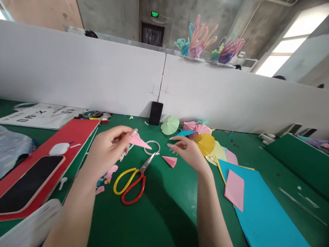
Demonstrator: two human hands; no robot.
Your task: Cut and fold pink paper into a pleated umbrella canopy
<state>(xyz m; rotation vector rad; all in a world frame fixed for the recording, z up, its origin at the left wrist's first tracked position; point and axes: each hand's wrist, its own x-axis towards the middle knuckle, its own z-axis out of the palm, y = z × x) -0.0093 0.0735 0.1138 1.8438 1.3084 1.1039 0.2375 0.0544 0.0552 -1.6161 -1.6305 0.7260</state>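
Observation:
My left hand (114, 145) is closed, pinching a folded pink paper cone (139, 141) whose tip points right and down. Over the table to the right, my right hand (186, 149) has its fingers apart and holds nothing. A second folded pink paper piece (170, 161) lies on the table between the hands. Scissors (136, 180) with one yellow and one red handle lie below, blades closed and pointing up and right. Behind their tip is a roll of clear tape (152, 147). Small paper umbrellas, among them a yellow one (205, 144) and a green one (170, 125), sit beyond my right hand.
At right, blue paper sheets (264, 209) carry a pink folded paper (235, 188). On the left, a red folder (82, 137) holds a large phone (29, 185) and a white earbud case (59, 149). A black phone (156, 113) leans on the white partition (102, 75). Paper scraps (111, 171) lie by my left forearm.

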